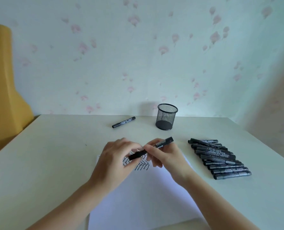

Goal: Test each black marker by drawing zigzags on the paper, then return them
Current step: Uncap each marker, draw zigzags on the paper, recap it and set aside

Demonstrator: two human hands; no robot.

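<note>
Both hands hold one black marker [161, 143] above the white paper [143, 196]. My right hand [164, 155] grips its barrel, the far end pointing up and right. My left hand [116, 158] pinches the capped end [137, 155] at the lower left. Black zigzag marks [142, 166] show on the paper under the hands, partly hidden by my fingers. A pile of several black markers [219, 158] lies to the right of the paper. One more black marker [123, 122] lies alone farther back.
A black mesh pen cup [167, 117] stands at the back of the white table [46, 155], near the flowered wall. A yellow chair back [3, 97] rises at the left edge.
</note>
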